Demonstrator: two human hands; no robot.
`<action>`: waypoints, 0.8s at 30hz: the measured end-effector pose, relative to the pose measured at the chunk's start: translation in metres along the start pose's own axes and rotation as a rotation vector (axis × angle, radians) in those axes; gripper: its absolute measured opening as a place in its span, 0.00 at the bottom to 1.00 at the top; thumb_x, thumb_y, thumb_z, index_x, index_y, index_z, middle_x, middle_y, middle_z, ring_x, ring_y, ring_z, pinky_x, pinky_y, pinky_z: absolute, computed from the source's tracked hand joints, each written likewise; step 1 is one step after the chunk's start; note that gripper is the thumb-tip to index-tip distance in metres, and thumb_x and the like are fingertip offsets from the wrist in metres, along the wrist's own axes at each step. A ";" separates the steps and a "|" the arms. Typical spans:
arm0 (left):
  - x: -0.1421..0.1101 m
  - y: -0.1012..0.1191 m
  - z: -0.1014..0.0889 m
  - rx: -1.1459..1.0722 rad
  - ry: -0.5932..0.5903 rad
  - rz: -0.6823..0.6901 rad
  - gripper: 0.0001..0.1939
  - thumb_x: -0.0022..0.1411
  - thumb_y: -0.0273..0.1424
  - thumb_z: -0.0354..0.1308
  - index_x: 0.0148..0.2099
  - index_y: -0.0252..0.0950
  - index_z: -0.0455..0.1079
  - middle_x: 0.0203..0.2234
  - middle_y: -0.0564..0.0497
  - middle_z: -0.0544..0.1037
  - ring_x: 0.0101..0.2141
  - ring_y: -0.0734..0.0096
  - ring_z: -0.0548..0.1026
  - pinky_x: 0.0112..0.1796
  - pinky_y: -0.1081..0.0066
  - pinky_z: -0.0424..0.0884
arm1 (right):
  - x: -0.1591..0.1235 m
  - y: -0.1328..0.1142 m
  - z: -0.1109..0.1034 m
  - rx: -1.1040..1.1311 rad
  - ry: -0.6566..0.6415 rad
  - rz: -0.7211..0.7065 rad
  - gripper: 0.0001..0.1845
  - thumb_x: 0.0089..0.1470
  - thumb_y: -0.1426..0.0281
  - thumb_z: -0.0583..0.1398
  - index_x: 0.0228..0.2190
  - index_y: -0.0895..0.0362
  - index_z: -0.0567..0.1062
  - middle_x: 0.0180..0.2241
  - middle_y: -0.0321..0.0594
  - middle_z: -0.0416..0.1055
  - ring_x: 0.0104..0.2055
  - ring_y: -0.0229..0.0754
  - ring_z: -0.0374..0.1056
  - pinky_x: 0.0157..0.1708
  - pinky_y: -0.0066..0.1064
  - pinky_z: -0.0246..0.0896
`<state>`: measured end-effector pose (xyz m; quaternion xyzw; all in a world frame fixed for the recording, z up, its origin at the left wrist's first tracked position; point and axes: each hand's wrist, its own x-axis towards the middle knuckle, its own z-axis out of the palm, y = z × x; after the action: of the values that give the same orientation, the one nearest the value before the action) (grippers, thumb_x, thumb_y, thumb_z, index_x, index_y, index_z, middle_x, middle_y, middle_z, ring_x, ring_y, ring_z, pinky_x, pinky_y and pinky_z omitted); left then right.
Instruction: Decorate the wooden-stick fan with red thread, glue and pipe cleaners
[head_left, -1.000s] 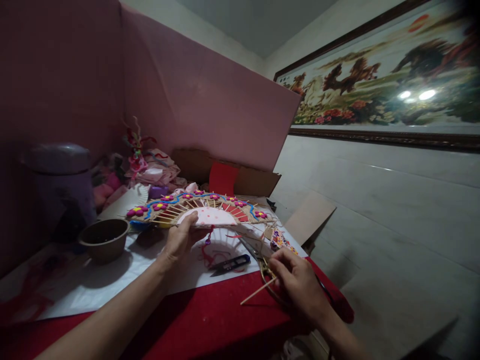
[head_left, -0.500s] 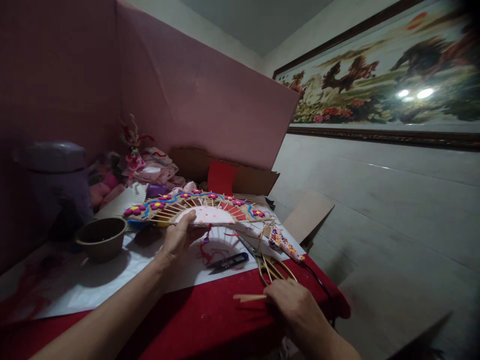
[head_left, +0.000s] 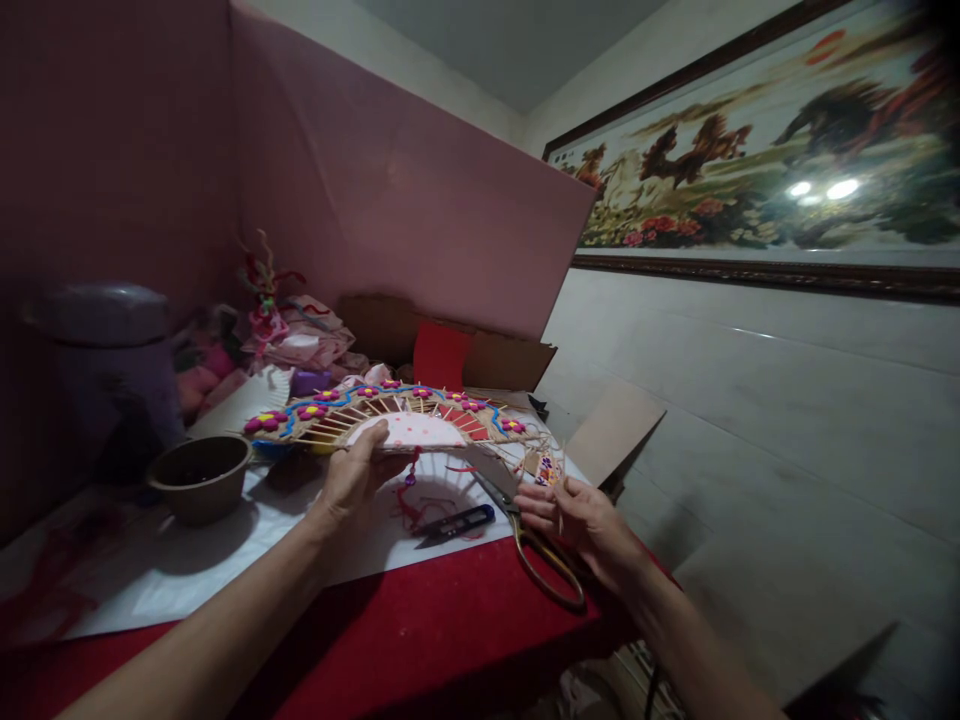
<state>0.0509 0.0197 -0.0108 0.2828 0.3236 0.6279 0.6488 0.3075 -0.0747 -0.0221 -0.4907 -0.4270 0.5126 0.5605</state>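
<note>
My left hand [head_left: 358, 474] grips the lower edge of a half-round fan-shaped craft [head_left: 397, 415], built of thin wooden sticks with a white dotted centre, a blue wavy band and pink flowers along its rim. It is held a little above the table. My right hand [head_left: 574, 515] is at the fan's right end, fingers closed on a thin stick that points upward. Gold-handled scissors [head_left: 536, 548] lie on the red cloth just under that hand. A small black thread snipper [head_left: 457, 523] lies between my hands.
A white sheet [head_left: 225, 545] covers part of the red tablecloth [head_left: 420, 640]. A brown bowl [head_left: 201, 478] and a grey lidded pot [head_left: 105, 365] stand at the left. Cardboard pieces [head_left: 615, 430], cloth scraps and a pink backboard [head_left: 420, 200] are behind.
My right hand left the short sticks at the table's front edge and rose toward the fan's right end, now holding one thin stick. The left hand and fan barely moved.
</note>
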 end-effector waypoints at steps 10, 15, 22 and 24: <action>0.000 0.000 0.001 0.003 0.009 -0.002 0.08 0.54 0.25 0.56 0.38 0.28 0.69 0.23 0.45 0.78 0.21 0.67 0.77 0.26 0.68 0.76 | -0.018 0.001 -0.001 -0.299 -0.064 0.079 0.20 0.50 0.53 0.60 0.26 0.58 0.66 0.27 0.40 0.74 0.19 0.32 0.66 0.18 0.21 0.58; 0.002 -0.002 -0.001 0.016 -0.010 -0.022 0.08 0.55 0.25 0.55 0.38 0.28 0.69 0.22 0.46 0.78 0.21 0.68 0.77 0.25 0.69 0.76 | -0.021 0.000 0.018 -0.557 0.022 -0.224 0.18 0.56 0.55 0.55 0.29 0.58 0.71 0.22 0.34 0.69 0.20 0.33 0.61 0.19 0.23 0.54; 0.000 -0.001 -0.001 -0.001 -0.001 -0.002 0.08 0.52 0.24 0.57 0.38 0.29 0.68 0.22 0.49 0.77 0.20 0.69 0.76 0.25 0.70 0.76 | -0.014 -0.004 0.066 -0.780 0.015 -0.623 0.17 0.61 0.63 0.51 0.32 0.57 0.76 0.29 0.39 0.70 0.33 0.39 0.66 0.34 0.28 0.59; 0.000 -0.002 -0.001 -0.004 0.005 0.000 0.10 0.51 0.24 0.59 0.38 0.29 0.69 0.21 0.49 0.77 0.20 0.69 0.76 0.25 0.71 0.75 | -0.009 -0.003 0.078 -0.762 0.007 -0.626 0.17 0.60 0.63 0.52 0.29 0.57 0.76 0.27 0.38 0.69 0.31 0.38 0.65 0.32 0.27 0.58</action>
<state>0.0511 0.0191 -0.0126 0.2799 0.3239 0.6294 0.6486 0.2306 -0.0747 -0.0073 -0.5106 -0.7093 0.1250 0.4697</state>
